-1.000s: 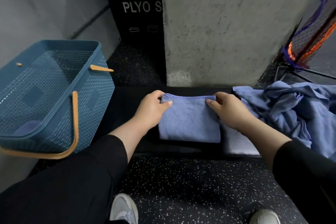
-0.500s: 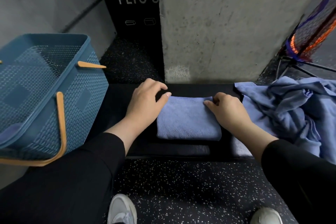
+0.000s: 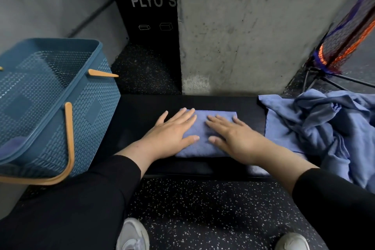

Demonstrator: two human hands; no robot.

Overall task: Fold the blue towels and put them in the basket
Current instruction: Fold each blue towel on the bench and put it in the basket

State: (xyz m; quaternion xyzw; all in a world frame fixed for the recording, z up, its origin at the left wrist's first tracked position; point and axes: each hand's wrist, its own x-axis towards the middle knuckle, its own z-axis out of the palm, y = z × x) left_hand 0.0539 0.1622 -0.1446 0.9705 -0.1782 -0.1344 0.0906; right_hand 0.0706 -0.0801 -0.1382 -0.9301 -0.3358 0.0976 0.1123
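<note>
Folded towel (image 3: 203, 146) on bench (image 3: 142, 111). I press left hand (image 3: 172, 134), right hand (image 3: 233, 138) flat, grip holding nothing (probably smoothing crease). Push evenly outward; basket (image 3: 97, 95) left.

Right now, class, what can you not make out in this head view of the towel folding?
- Folded towel: its middle, under left hand and right hand.
- Basket: its contents, cut off by the left edge.
- Towel pile: count, bunched and cut off right.
- Black sign: wording hidden by the concrete pillar.
</note>
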